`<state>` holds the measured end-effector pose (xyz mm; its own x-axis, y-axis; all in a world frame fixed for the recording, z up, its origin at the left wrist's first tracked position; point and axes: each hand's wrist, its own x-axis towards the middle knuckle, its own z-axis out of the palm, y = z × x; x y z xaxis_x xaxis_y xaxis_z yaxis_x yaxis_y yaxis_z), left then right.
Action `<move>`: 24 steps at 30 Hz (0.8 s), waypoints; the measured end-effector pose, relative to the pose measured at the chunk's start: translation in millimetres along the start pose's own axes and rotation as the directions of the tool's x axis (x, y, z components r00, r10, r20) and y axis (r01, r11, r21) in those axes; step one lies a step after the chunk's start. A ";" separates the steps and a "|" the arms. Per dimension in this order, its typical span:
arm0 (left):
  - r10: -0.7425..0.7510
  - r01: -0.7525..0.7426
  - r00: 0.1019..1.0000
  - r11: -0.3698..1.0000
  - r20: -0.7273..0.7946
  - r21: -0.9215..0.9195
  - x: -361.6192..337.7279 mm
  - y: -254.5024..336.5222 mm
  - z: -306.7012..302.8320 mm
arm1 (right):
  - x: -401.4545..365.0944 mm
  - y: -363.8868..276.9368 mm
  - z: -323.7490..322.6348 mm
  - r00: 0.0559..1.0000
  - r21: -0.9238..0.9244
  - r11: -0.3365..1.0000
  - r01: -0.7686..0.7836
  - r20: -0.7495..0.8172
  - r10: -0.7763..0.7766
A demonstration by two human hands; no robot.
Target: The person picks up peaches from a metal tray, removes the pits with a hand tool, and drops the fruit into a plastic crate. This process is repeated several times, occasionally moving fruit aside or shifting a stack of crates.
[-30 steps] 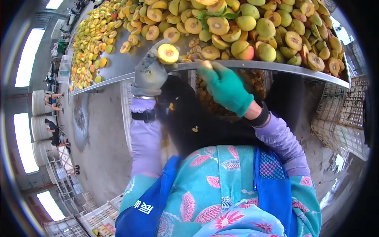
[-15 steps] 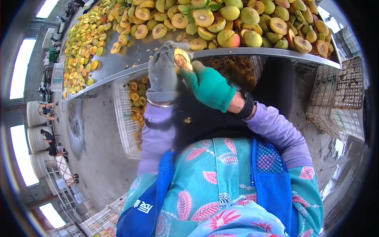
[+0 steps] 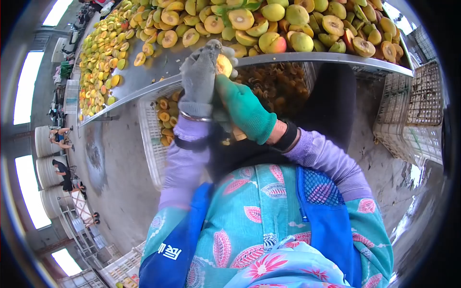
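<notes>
A halved yellow fruit (image 3: 223,65) is between my hands at the table's front edge. My left hand (image 3: 199,72), in a grey glove, is wrapped round it. Against its lower side rests my right hand (image 3: 247,108), in a green glove with the fingers closed; a wooden-looking handle end (image 3: 238,133) shows below the palm, and any blade is hidden. Halved fruits (image 3: 240,19), many with pits or hollows showing, are heaped on the metal table (image 3: 139,91) just beyond my hands.
Below the table edge, a white crate (image 3: 150,125) holds fruit halves, and another container holds brownish pieces (image 3: 276,86). Stacked crates (image 3: 413,110) stand at the right. Far left are large round tanks (image 3: 45,170) and a person in dark clothes (image 3: 62,174).
Both hands have moved slightly left and my right hand has turned, so the handle end now shows. The fruit's cut face with its pit is no longer plainly visible.
</notes>
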<state>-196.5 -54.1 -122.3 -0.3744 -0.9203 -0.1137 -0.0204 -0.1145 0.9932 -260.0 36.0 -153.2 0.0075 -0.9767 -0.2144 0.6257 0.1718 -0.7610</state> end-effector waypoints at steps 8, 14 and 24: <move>-0.065 0.099 0.939 0.992 0.339 -0.083 17.5 -10.4 -9.4 | -5.6 -7.1 -13.9 0.924 0.501 0.795 -0.341 0.332 0.187; 0.004 0.035 0.938 0.994 0.347 -0.107 14.1 -13.9 -11.4 | -2.3 -4.0 -16.5 0.882 0.442 0.800 -0.405 0.419 0.215; -0.008 0.094 0.978 0.908 -0.208 0.409 -14.2 -8.1 -112.3 | 0.1 -20.1 -50.9 0.828 0.519 0.700 -0.491 0.528 0.190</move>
<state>-86.8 -82.1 -131.4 -0.1735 -0.9770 -0.1238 -0.4325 -0.0374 0.9009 -312.3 39.0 -169.1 0.5365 -0.8439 0.0011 0.8389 0.5332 -0.1094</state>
